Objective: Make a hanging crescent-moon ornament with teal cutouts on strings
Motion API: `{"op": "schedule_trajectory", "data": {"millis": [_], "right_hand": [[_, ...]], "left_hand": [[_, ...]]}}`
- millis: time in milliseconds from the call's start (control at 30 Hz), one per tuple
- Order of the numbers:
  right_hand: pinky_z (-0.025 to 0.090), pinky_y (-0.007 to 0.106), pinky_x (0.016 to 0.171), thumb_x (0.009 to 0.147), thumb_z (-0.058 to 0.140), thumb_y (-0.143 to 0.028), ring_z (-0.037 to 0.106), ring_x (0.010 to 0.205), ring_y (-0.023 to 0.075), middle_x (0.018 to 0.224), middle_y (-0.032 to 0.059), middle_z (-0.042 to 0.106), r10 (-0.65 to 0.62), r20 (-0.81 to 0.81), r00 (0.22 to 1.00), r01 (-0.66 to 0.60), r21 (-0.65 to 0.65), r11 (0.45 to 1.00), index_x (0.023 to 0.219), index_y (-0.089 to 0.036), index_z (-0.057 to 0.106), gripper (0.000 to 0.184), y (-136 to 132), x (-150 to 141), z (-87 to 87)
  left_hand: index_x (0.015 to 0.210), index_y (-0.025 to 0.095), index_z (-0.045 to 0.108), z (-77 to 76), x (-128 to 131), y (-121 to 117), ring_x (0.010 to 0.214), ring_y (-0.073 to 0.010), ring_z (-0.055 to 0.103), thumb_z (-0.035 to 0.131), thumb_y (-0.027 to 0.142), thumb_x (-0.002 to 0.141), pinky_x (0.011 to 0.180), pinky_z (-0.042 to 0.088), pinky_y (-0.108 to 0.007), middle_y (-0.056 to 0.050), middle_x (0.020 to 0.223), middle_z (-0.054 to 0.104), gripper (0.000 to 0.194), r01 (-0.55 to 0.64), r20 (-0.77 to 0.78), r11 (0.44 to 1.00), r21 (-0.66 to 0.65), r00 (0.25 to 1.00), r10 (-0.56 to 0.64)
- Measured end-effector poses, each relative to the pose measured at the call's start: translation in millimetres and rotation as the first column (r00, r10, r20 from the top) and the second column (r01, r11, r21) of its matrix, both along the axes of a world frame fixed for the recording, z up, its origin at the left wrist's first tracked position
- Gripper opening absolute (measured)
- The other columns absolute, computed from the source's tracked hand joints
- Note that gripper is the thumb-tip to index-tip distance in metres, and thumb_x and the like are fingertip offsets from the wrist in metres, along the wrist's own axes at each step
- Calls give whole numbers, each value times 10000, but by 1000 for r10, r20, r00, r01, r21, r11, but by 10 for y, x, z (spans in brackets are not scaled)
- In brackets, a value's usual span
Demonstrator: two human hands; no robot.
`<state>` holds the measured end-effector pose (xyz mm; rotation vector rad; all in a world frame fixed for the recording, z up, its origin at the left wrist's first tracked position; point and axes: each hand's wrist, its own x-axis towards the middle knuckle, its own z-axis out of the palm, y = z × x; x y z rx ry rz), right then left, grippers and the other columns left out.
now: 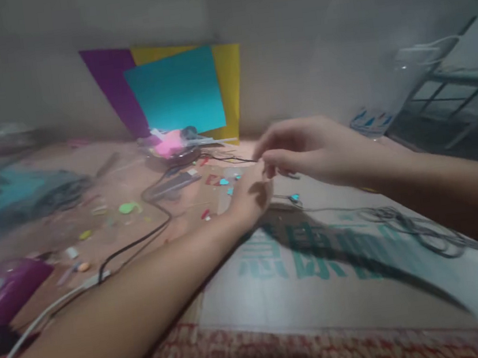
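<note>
My left hand [247,195] reaches forward over a cardboard sheet [322,285] with teal printing, its palm turned up beneath my right hand. Its fingers are hidden behind the right hand. My right hand [305,150] hovers just above it, thumb and fingers pinched together on a thin dark wire [236,159] that runs left toward the back. A small teal bead or paper piece [295,197] hangs on a thin wire just below the right hand. The picture is blurred by motion.
Coloured paper sheets, purple, teal [176,91] and yellow, lean against the wall. Small paper scraps [129,207], a black cable [142,240], a white cable, a purple tool [4,289] and a coil of thin wire [419,226] lie about. A metal frame stands at the right.
</note>
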<state>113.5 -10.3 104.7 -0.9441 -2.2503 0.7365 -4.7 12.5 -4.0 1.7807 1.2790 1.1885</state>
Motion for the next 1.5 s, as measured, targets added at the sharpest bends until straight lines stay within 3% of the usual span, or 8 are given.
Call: {"op": "schedule_trajectory", "data": {"millis": [167, 433, 700, 900, 1067, 1200, 1300, 1500], "right_hand": [[367, 270, 571, 866, 591, -290, 510, 566, 126, 597, -14, 555, -227, 30, 973, 226, 30, 974, 719, -195, 575, 176, 103, 772, -418], [361, 265, 555, 896, 539, -382, 533, 575, 146, 671, 1, 616, -365, 44, 930, 365, 6, 931, 796, -199, 562, 209, 146, 1034, -968], [371, 269, 605, 912, 506, -322, 569, 677, 172, 746, 28, 647, -299, 150, 942, 278, 148, 949, 839, -196, 606, 176, 170, 1070, -997], [375, 267, 625, 912, 491, -305, 591, 703, 179, 787, 39, 678, -290, 186, 939, 250, 212, 945, 851, -191, 619, 182, 173, 1054, -1021], [398, 272, 631, 908, 484, -287, 607, 722, 189, 810, 47, 685, -280, 213, 936, 236, 211, 949, 855, -199, 613, 165, 189, 1058, -1026], [409, 278, 631, 913, 483, -307, 608, 729, 196, 817, 48, 689, -288, 228, 930, 245, 197, 949, 861, -205, 611, 171, 191, 1058, -1021], [409, 278, 636, 916, 482, -305, 609, 730, 194, 820, 46, 690, -296, 229, 927, 253, 197, 947, 862, -206, 611, 171, 184, 1052, -1012], [390, 266, 626, 916, 491, -310, 597, 694, 177, 782, 36, 685, -274, 225, 935, 229, 208, 951, 860, -197, 623, 182, 184, 1052, -1014]], "left_hand": [[959, 171, 625, -69, -53, 6, 887, -194, 611, 413, 126, 849, 827, 464, -313, -43, 915, 670, 243, 17, -166, 989, 150, 986, 8], [971, 194, 689, 215, -100, -112, 787, -195, 624, 482, 225, 857, 768, 473, -302, -34, 892, 709, 238, 26, -326, 999, 31, 945, -15], [952, 236, 734, 364, -287, 4, 887, -243, 624, 563, 295, 849, 799, 451, -326, -50, 965, 725, 209, 53, -583, 989, 140, 812, 39], [995, 209, 716, 699, -600, 104, 883, -203, 610, 563, 314, 865, 774, 429, -313, -21, 1058, 716, 226, -3, -622, 992, 127, 779, 82], [848, 174, 705, 906, -749, 79, 662, -161, 552, 550, 429, 870, 630, 385, -282, -22, 731, 673, 299, -113, -618, 976, 184, 759, 204], [696, 171, 661, 732, -633, 118, 565, -149, 506, 545, 472, 861, 599, 382, -286, -22, 606, 603, 362, -102, -581, 986, 134, 797, 162], [857, 195, 691, 497, -414, 76, 775, -203, 608, 532, 393, 873, 702, 442, -297, -54, 857, 701, 255, 73, -488, 986, 153, 873, 11], [1106, 192, 657, 192, -103, -114, 1099, -232, 589, 459, 279, 935, 971, 416, -366, -84, 1150, 681, 276, 314, -575, 934, 171, 802, -164]]}}
